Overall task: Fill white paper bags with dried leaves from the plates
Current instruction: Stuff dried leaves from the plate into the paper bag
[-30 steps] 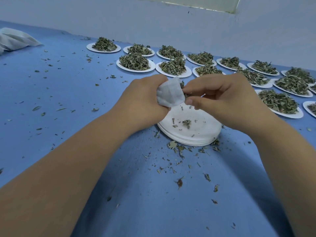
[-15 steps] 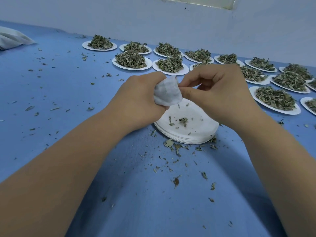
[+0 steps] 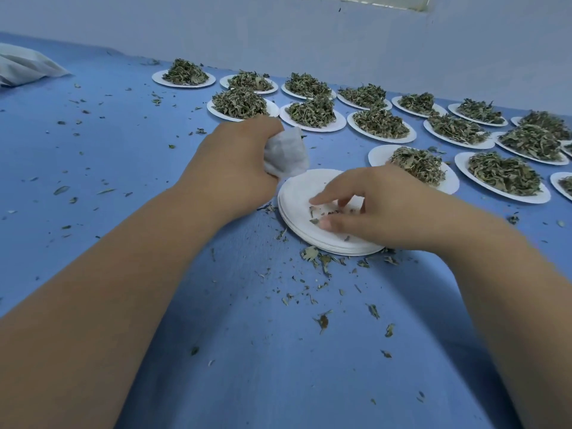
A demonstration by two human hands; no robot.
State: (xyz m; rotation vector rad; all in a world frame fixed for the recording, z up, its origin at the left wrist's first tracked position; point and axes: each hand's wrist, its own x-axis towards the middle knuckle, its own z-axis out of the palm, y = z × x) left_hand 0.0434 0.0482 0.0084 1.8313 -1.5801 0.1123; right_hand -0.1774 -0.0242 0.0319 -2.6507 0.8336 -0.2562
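Observation:
My left hand (image 3: 235,162) grips a small white paper bag (image 3: 286,154), bulging and held just above the left rim of a stack of white paper plates (image 3: 294,196). My right hand (image 3: 371,209) hovers low over the top plate, fingers curled down and thumb out, closing around a few leftover dried leaf bits (image 3: 315,220). Whether its fingertips hold any leaf is not plain. Several white plates heaped with dried leaves (image 3: 414,164) stand behind and to the right.
The blue table cloth (image 3: 123,150) is strewn with leaf crumbs, thickest just in front of the plate stack. A pale cloth bundle (image 3: 24,66) lies at the far left. A pale wall (image 3: 309,35) closes the table's far side.
My right hand has left the mouth of the bag and dropped onto the top plate of the stack. The left hand with the bag has shifted slightly up and left.

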